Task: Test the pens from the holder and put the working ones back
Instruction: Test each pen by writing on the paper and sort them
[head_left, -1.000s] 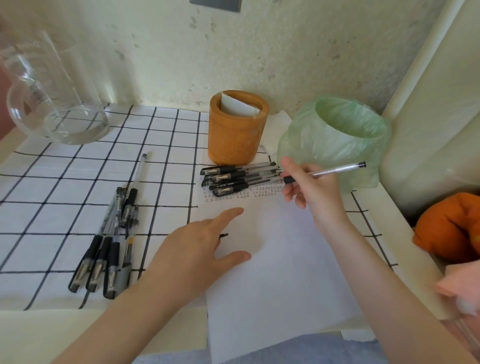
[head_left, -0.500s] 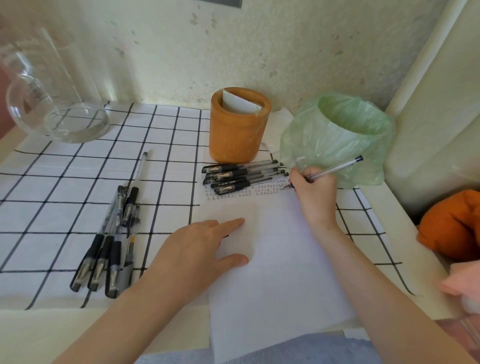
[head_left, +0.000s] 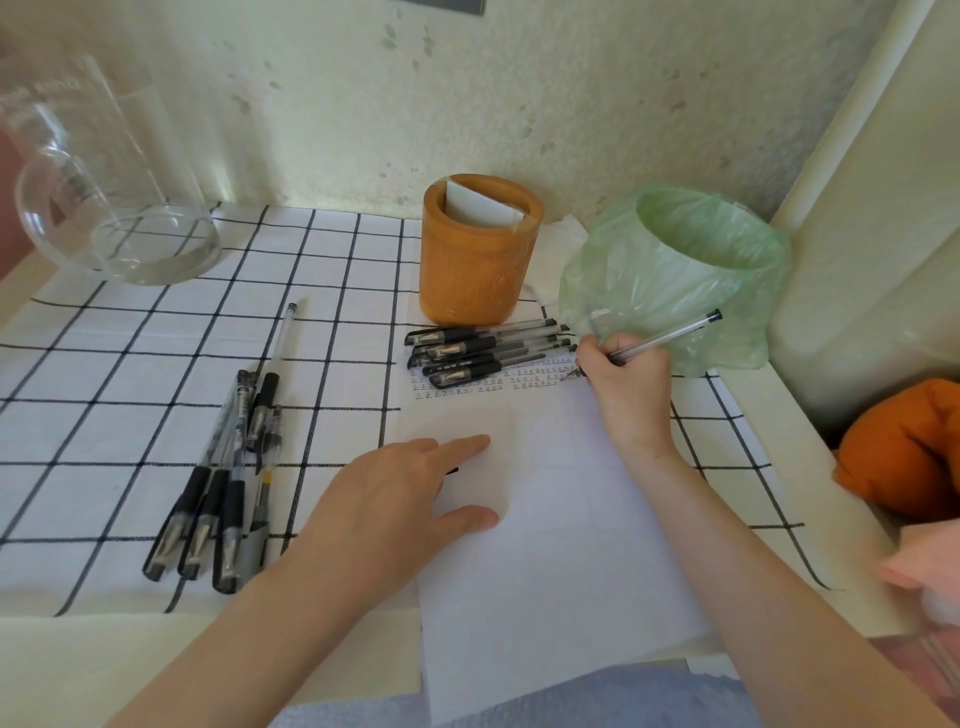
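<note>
Pen with clear barrel and black end cap (head_left: 662, 336) pinched in the grip of the right hand (head_left: 626, 387), tip down on the white paper sheet (head_left: 566, 551) by rows of marks too small to read. Left hand (head_left: 395, 499) flat on the sheet, grip spread, pinching nothing; a dark speck at its fingers mostly hidden. Row of black-sleeved pens (head_left: 488, 349) lying just before the orange cylindrical wooden holder (head_left: 478, 275). Second bunch of pens (head_left: 228, 483) further left on the checked cloth (head_left: 104, 405), overlapping, count unclear. Clear glass beaker (head_left: 109, 208) cut off at the edge.
</note>
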